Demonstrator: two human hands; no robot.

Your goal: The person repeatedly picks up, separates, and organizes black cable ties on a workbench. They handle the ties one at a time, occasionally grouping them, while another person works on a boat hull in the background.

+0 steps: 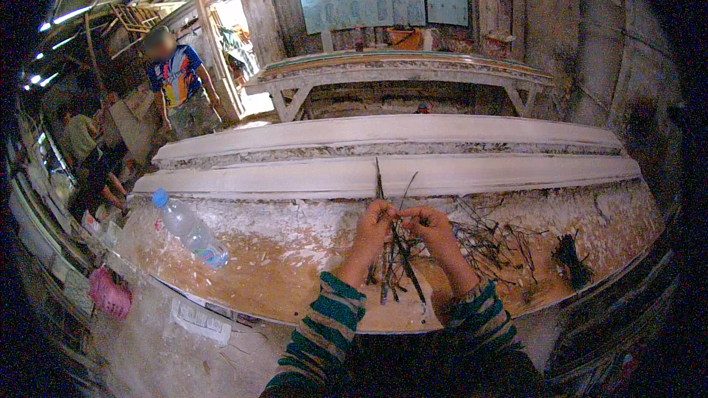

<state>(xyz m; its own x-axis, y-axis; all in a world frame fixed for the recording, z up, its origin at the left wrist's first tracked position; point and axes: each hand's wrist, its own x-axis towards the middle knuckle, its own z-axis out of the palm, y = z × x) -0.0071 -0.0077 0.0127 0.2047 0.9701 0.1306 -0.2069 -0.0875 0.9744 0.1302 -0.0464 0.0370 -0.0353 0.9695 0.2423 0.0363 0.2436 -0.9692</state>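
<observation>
Both my hands are close together over the worktable point(258, 284), near its front middle. My left hand point(372, 225) is closed round a few long, thin dark strips point(406, 264) that reach beyond my fingers toward the far side and back toward me. Beside it, my right hand point(432, 228) pinches at the same strips, its fingertips almost touching the left ones. What exactly lies between the fingertips is too small to make out. Loose dark strands point(495, 250) are scattered to the right of my hands, and a thicker dark bundle point(570, 259) rests farther right.
A clear plastic bottle with a blue cap point(188, 227) lies at the left. Two long pale boards point(295, 177) span the table's far part. Behind stands another bench point(405, 70). One person point(181, 81) stands far left, another point(92, 147) nearer; a pink basket point(110, 292) is below the left edge.
</observation>
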